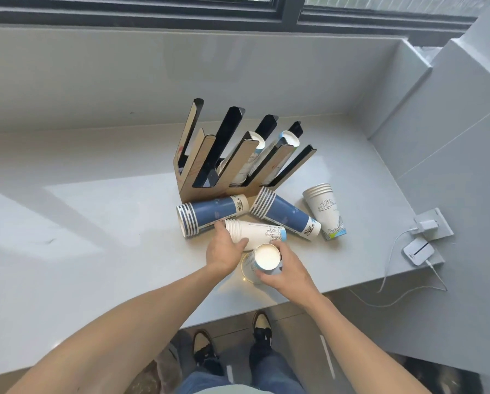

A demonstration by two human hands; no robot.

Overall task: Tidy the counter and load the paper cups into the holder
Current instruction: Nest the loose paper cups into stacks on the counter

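The pale grey glossy counter (76, 211) runs wide and bare to the left, while its near edge cuts diagonally just below the hands and its right end stops beside a white charger plug (426, 224) and a small white device with a cable (418, 251). A grey wall panel (448, 143) closes the right side and a window sill backs the rear.

The brown-and-black slotted cup holder (209, 166) stands upright mid-counter, with white cups already in two of its right-hand slots and the left slots open. Just in front of it lie two blue paper cup stacks on their sides: the left blue stack (209, 216) and the right blue stack (286, 214). A white printed cup stack (327, 211) stands inverted and tilted to their right.

The left hand (224, 253) curls loosely over the rim end of a white paper cup stack lying on its side (258, 233), fingers wrapped partway around it. The right hand (288, 270) is closed around an upside-down white paper cup (263, 261) near the counter's front edge, thumb and fingers gripping its wall, touching the left hand's stack.
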